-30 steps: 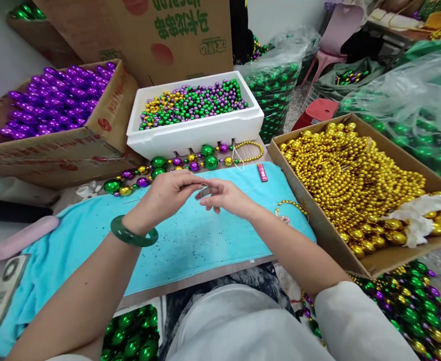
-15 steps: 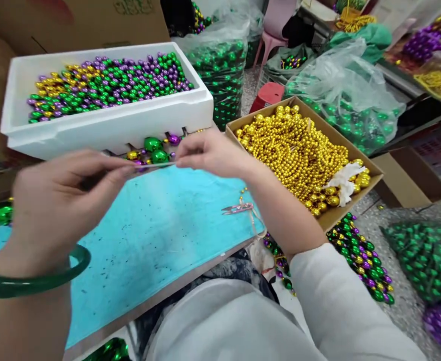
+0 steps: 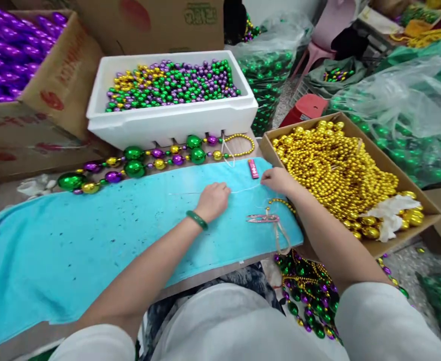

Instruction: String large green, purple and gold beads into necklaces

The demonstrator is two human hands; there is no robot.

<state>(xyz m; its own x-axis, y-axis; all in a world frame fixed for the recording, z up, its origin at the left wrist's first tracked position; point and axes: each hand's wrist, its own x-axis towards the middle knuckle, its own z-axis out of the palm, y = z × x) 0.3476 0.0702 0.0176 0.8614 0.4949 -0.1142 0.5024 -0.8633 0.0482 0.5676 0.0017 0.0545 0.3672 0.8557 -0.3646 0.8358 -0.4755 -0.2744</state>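
A thin white thread [image 3: 245, 189] runs across the blue cloth [image 3: 130, 240] between my two hands. My left hand [image 3: 213, 199], with a green bangle at the wrist, is closed on it near the middle of the cloth, and a loose end trails leftward. At the cloth's right side my right hand [image 3: 275, 179] pinches the thread's other part. Just below that hand lie a short string of gold beads [image 3: 282, 202] and pink-handled thread snips [image 3: 264, 218] with a loop. A small pink packet [image 3: 253, 169] rests just left of my right hand.
Behind the cloth lies a purple, green and gold bead necklace [image 3: 134, 169]. A white foam box [image 3: 171, 123] of beads stands behind it. A carton [image 3: 62, 75] of purple beads is at left, a box [image 3: 431, 215] of gold bead strings at right.
Both hands have moved lower and farther off, down to the cloth, still with the thread between them. The view has swung left, bringing the purple bead carton and whole necklace into sight.
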